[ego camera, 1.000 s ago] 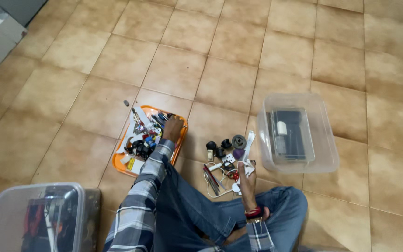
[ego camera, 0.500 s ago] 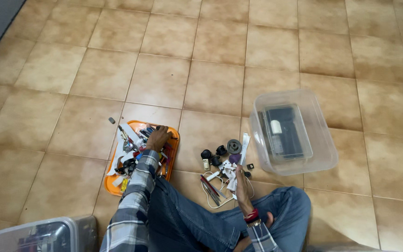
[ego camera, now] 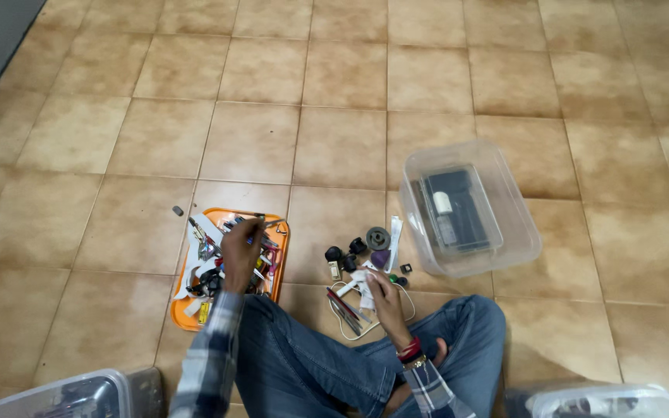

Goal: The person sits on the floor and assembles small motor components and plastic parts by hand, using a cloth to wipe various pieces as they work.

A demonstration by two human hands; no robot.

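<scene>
Tan floor tiles (ego camera: 342,147) carried all items, with the person seated cross-legged in blue jeans at the lower edge of the view. At far lower left, part of a clear lidded bin (ego camera: 63,396) was visible. Right of it, an orange tray (ego camera: 182,313) lay flat on the floor, filled with small tools and parts. The left hand (ego camera: 240,254) was over the tray, fingers pinched on a thin item raised from the contents; its exact kind could not be determined. Near the centre, a cluster of small black parts (ego camera: 354,251) lay loose on the tiles. The right hand (ego camera: 385,298) was partly closed around a small white piece above a coiled white cable (ego camera: 348,329). Farther right, a clear plastic container (ego camera: 470,209) stood open, holding a dark flat device.
</scene>
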